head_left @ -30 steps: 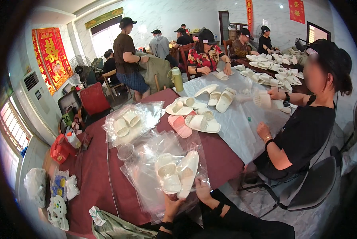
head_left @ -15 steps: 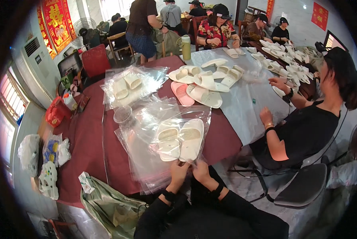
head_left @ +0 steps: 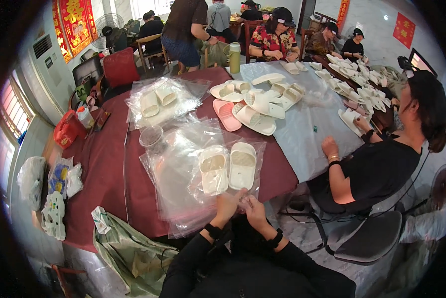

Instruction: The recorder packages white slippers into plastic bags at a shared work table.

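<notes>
One view only: a wide fisheye camera worn on the person's head, the left of a side-by-side pair, looking forward and steeply down over a maroon-covered table (head_left: pixel 103 164). The picture is upright and unmirrored, so its left is the person's left. A black round border closes the corners, and straight edges such as the table rim bend toward it. The person's own dark-sleeved forearms enter from the lower edge, and the left hand (head_left: pixel 229 202) and right hand (head_left: pixel 254 206) sit close, low of centre. The far end of the room curves along the top. With no second view, nothing overlaps.
</notes>
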Motion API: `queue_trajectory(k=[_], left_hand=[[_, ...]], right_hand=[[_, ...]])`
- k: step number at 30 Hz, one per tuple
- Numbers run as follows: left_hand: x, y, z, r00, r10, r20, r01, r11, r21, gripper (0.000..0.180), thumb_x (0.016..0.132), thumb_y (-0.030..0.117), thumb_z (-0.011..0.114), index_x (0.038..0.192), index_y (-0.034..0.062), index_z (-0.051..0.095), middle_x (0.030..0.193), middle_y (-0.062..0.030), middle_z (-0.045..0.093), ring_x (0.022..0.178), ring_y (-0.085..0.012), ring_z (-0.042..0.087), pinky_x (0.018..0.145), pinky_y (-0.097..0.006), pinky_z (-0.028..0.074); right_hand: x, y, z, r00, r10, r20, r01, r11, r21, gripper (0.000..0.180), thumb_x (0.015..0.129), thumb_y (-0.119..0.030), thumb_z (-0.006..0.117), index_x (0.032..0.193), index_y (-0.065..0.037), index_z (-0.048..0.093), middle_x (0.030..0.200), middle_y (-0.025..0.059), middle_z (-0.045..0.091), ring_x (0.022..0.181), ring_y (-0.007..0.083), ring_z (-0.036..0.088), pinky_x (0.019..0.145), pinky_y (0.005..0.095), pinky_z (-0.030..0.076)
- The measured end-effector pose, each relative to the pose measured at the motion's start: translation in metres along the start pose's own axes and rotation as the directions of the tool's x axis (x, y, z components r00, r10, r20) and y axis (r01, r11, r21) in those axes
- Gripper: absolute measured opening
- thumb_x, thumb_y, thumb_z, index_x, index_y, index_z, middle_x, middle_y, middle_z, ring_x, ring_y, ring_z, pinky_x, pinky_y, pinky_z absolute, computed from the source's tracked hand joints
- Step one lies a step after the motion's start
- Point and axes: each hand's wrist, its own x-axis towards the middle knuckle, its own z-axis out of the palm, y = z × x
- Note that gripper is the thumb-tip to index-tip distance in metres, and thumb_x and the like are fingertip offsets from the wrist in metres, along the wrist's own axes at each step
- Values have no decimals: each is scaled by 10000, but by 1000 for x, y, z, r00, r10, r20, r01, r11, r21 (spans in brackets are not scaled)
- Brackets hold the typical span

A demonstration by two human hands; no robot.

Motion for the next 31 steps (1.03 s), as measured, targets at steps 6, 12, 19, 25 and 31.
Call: queue_trajectory(k=[6,12,19,25,31], left_hand=[[12,-55,5,928,374,12,-374,927,11,343,885,302,594,1048,2,626,892,-133,680,789,-219,636,709,-363,483],[-57,-18,-23,818,401,413,-534,796,285,255,859,192,606,1076,59,623,916,-182,643,820,-302,623,706,-353,486],[-60,-50,-48,556,827,82,-625,351,697,314,670,233,778,829,77,557,833,-94,554,712,-296,546,609,-368,470],[-45,-56,-52,807,566,-169,-433,762,481,439,685,139,700,1029,3,464,968,-192,508,857,-359,522,728,-403,445],[-29,-59,-57,827,533,-181,-377,763,525,420,699,111,655,1056,7,459,1016,-200,481,861,-330,524,742,-387,441]], right_hand=[[9,-13,-10,892,360,-272,-128,779,614,136,952,-147,495,920,-19,529,815,57,600,730,146,598,633,290,521],[10,47,-26,896,315,-314,-95,825,558,135,955,-159,487,915,-35,523,812,53,586,684,145,583,624,275,500],[-1,29,-17,822,567,-49,-403,642,652,304,928,-318,523,1040,-47,443,806,121,612,668,214,642,523,316,542],[-21,22,-13,799,470,376,-595,712,374,365,919,-393,517,877,-34,567,735,118,643,635,184,640,542,275,520],[-15,7,-3,996,-16,83,23,997,-79,235,845,-292,667,946,-80,674,874,99,685,721,222,660,664,318,522]])
